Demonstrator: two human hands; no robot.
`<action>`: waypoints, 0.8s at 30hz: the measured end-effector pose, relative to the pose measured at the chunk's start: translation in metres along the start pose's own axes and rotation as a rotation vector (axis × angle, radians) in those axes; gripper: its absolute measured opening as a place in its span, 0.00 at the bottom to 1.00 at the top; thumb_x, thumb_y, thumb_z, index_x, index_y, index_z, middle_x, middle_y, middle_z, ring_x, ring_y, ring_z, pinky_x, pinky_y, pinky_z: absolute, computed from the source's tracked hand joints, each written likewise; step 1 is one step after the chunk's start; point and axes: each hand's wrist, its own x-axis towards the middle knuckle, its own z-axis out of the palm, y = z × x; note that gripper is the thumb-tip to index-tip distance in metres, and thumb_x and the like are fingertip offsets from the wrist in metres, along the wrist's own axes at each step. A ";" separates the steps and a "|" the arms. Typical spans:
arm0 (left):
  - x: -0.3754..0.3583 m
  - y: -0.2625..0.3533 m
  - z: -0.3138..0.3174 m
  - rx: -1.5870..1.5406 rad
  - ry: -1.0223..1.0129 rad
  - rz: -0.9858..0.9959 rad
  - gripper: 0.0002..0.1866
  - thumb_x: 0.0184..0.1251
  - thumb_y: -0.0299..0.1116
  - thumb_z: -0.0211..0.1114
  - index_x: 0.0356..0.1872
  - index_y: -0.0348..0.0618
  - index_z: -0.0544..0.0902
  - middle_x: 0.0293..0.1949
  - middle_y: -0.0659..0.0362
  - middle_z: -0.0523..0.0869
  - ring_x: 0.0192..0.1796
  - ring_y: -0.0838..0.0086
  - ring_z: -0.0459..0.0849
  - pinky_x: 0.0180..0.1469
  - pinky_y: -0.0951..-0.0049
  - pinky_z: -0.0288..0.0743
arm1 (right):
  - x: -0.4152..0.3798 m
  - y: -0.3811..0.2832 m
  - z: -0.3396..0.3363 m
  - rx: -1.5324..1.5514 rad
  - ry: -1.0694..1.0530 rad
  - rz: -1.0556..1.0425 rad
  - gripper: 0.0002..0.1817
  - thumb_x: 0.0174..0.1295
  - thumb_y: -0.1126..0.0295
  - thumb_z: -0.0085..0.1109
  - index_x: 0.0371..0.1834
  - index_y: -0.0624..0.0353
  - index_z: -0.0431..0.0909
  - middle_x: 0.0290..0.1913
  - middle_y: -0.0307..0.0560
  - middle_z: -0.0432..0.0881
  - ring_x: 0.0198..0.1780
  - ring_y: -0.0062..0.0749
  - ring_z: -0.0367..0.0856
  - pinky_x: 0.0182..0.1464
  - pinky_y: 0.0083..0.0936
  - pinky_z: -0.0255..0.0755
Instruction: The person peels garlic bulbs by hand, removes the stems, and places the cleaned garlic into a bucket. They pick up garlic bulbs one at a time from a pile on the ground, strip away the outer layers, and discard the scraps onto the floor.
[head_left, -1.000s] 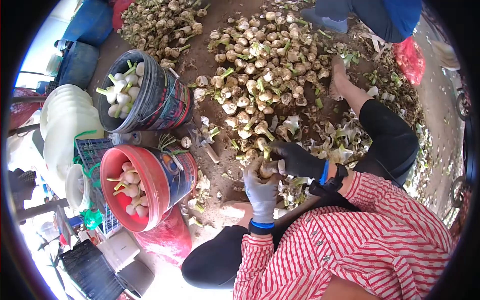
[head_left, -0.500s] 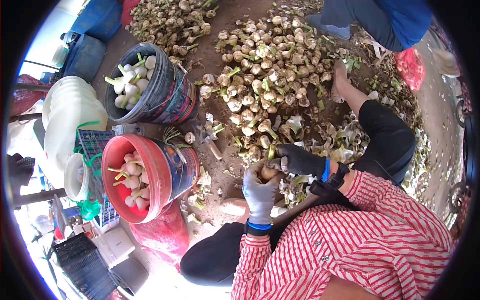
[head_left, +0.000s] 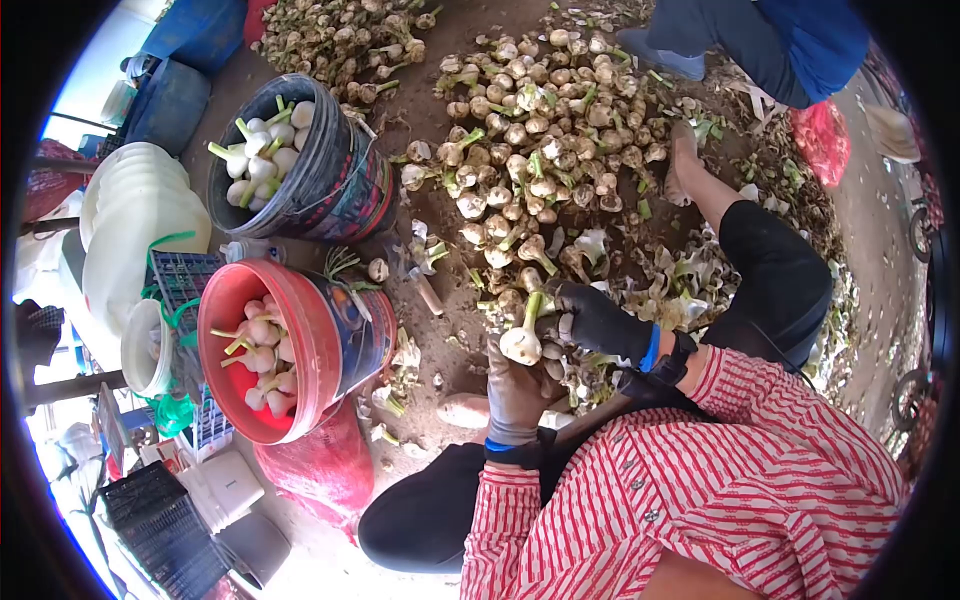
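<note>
A pale garlic bulb (head_left: 520, 345) with a green stem pointing up sits between my two gloved hands. My left hand (head_left: 514, 392), in a grey glove, has its fingers around the lower left side of the bulb. At the bulb's right is my right hand (head_left: 598, 325), in a black glove, its fingers bent toward the stem and bulb. Its fingertips are partly hidden. Just beyond both hands lies a large heap of unpeeled garlic bulbs (head_left: 540, 130). Loose leaves and skins (head_left: 675, 280) lie to the right.
A dark bucket (head_left: 330, 185) and a red bucket (head_left: 325, 345), tipped toward the left, hold pale bulbs. A pink sack (head_left: 315, 465) lies below. Another person's legs (head_left: 700, 45) are at the top right. A wood-handled tool (head_left: 427, 292) rests on the ground.
The bulb between my hands now shows pale, with its green stem upright; before, it was brownish and mostly covered by my fingers. My left hand has turned and moved slightly lower.
</note>
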 end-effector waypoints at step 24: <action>-0.001 0.004 0.016 0.709 0.301 0.421 0.26 0.45 0.17 0.67 0.50 0.40 0.73 0.45 0.56 0.78 0.47 0.70 0.78 0.51 0.73 0.72 | 0.004 0.003 -0.012 -0.184 -0.097 -0.023 0.14 0.57 0.63 0.58 0.40 0.63 0.75 0.30 0.44 0.78 0.31 0.24 0.74 0.37 0.24 0.69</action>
